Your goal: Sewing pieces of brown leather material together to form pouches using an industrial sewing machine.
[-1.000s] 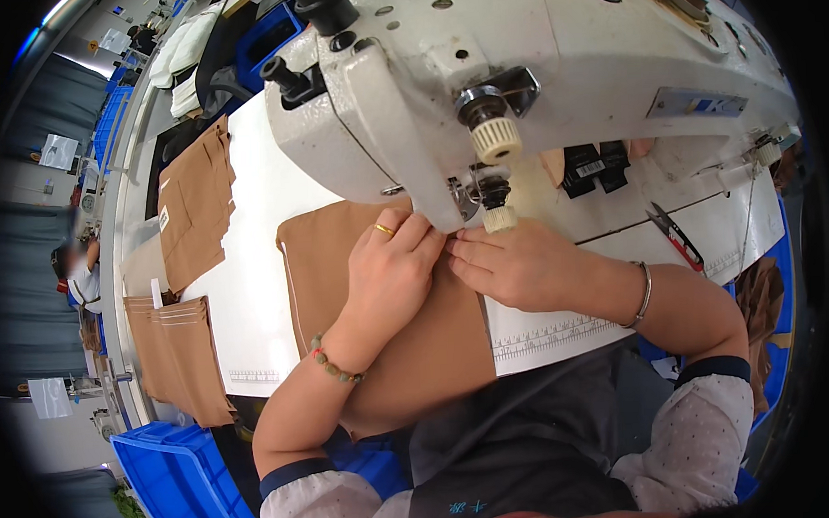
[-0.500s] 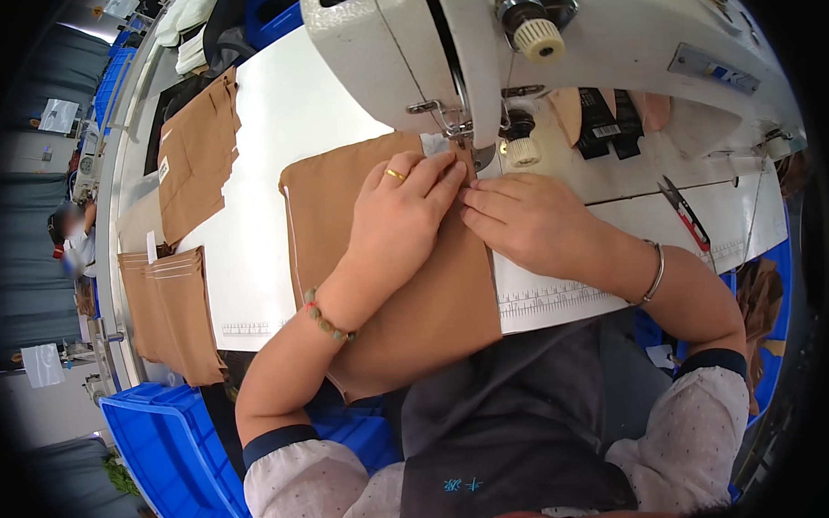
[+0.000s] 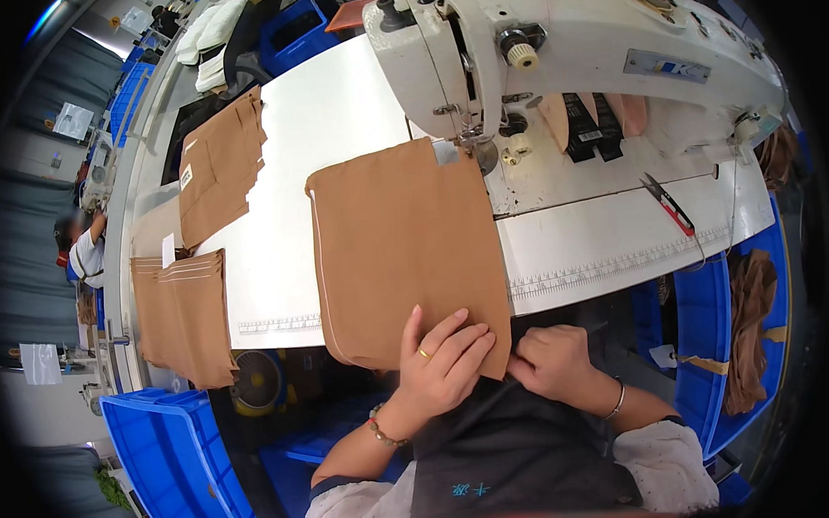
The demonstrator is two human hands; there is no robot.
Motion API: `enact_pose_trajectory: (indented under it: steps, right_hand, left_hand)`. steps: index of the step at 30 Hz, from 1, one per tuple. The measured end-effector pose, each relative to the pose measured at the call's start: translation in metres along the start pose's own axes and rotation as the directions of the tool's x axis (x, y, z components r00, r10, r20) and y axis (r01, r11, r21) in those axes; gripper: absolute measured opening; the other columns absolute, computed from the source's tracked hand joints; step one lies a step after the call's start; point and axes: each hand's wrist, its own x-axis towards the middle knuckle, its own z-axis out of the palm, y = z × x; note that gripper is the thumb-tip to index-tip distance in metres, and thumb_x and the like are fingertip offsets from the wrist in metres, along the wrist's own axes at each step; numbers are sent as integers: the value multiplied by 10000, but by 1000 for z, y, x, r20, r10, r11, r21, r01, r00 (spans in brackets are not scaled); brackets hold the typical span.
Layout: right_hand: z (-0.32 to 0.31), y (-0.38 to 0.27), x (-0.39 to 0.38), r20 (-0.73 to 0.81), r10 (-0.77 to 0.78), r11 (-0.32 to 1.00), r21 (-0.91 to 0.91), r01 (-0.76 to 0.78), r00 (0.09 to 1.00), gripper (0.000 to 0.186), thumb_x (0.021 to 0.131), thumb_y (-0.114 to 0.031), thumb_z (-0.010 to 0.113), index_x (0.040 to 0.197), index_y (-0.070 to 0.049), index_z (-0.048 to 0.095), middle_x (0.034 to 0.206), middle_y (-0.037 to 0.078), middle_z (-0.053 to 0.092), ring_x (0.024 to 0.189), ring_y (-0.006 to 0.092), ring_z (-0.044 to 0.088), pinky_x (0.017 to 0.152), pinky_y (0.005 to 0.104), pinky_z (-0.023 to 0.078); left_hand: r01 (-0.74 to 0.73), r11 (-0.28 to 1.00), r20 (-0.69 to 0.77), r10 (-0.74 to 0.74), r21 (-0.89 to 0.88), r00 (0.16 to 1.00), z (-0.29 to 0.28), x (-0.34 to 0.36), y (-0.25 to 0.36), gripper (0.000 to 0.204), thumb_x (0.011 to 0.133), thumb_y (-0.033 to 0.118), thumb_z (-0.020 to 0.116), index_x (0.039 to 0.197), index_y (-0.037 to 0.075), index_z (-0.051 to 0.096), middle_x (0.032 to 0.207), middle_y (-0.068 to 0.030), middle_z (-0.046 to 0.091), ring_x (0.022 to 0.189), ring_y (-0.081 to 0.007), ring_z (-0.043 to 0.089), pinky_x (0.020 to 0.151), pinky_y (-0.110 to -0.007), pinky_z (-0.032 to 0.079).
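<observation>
Brown cloth [image 3: 405, 241] lies on white tabletop [image 3: 336, 97], near edge overhanging; L hand [image 3: 447, 354] fingers spread atop, thumb hidden, can't tell if pinching; R hand [image 3: 550, 359] curled @ corner, grip unclear. Prob. best: keep R edge straight, no puckers, w/ sewing machine [image 3: 572, 57].

At 10, 9 and 8 o'clock hang 3 stretches of pleated, dark blue-grey fabric curtain [image 3: 31, 245]. Between them show smooth, pale grey wall sections [image 3: 29, 155]. A flat, rectangular white sheet [image 3: 73, 120] is at 10 o'clock, and a similar glossy white sheet [image 3: 39, 363] between 8 and 9 o'clock. A thin, bright white strip of light [image 3: 99, 43] tops the 10 o'clock curtain. A leafy green plant [image 3: 110, 489] shows at 8 o'clock. A broad, flat, smooth white tabletop [image 3: 327, 98] reaches from 11 o'clock round to 3 o'clock.
</observation>
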Motion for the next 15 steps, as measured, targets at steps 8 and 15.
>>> enact_pose_trajectory:
  steps: [8,15]
  right_hand:
    - [46,23,-7,313,338,366,825,-431,887,185,932,20,683,1114,51,686,945,83,745,771,137,685,697,302,566]
    - [-6,-8,-13,617,270,11,765,-644,739,122,931,-66,667,1003,23,709,834,31,700,685,78,651,596,216,522]
  left_hand:
    - [-167,984,-21,168,53,985,-10,1,10,262,737,154,796,998,184,783,1017,61,718,1066,-182,642,1171,-529,327]
    - [-151,987,0,151,57,989,-17,-7,11,229,766,142,731,980,195,796,964,63,704,1027,-161,633,1132,-470,393]
